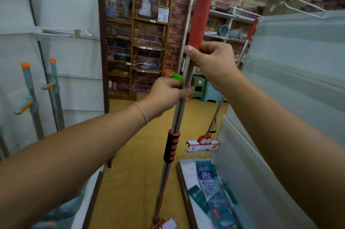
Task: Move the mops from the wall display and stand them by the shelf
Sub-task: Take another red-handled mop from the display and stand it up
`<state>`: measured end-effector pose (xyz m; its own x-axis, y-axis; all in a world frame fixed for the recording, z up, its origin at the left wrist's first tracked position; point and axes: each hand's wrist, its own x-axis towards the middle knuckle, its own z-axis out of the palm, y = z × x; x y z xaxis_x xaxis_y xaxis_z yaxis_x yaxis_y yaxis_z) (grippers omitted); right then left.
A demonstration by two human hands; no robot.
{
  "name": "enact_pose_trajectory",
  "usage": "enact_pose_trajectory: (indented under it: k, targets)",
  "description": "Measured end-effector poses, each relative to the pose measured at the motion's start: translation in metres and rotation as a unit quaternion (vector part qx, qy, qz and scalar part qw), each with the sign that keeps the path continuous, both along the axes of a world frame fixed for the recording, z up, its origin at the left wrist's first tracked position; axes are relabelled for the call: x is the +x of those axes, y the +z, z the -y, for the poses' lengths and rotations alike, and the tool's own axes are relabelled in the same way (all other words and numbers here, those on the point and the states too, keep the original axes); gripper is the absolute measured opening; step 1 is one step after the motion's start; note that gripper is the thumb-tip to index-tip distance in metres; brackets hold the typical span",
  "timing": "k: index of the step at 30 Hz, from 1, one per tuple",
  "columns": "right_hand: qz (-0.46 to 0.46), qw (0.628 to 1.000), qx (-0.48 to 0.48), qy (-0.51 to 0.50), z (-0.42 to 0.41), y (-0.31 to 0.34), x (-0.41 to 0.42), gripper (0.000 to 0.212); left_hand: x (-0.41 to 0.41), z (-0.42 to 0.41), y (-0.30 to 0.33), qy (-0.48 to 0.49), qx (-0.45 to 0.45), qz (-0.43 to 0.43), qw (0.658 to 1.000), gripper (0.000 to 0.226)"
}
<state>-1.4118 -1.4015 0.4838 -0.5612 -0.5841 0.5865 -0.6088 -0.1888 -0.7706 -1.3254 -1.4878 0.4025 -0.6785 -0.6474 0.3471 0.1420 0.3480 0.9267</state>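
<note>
Both hands on one mop, carried upright in the aisle between the covered racks.

I noted the right hand (211,62) wrapped round the base of the red handle sleeve of the mop (202,10), thumb up, and the left hand (168,94) pinching the steel shaft just below it; a high and a low hold, which I judged kept the long pole vertical and steerable. Its head sat near the floor at the frame's lower edge, partly cut off. A second red mop (220,109) leaned against the right covered rack (291,72), head on the floor beside packaged goods. Two grey-and-orange mops (30,96) stood by the left rack (71,42). The wooden shelf (134,38) stood ahead; green stools (198,87) and the narrow aisle could hinder the pole.
</note>
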Motion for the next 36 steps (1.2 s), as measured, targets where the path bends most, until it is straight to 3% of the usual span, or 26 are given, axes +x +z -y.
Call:
enact_pose_trajectory:
  k: [10,24,36]
  targets:
    - [0.011,1.000,-0.020,0.006,0.117,-0.003,-0.099,0.015,-0.093,0.114,-0.001,-0.111,0.039,-0.031,0.993,0.018]
    - [0.022,0.998,-0.004,0.053,0.287,0.011,-0.253,0.020,-0.237,0.280,0.015,-0.098,0.026,-0.025,0.994,0.012]
    - [0.027,0.999,-0.007,-0.045,0.408,0.000,-0.343,0.025,-0.360,0.420,-0.007,-0.154,0.030,-0.032,0.987,0.009]
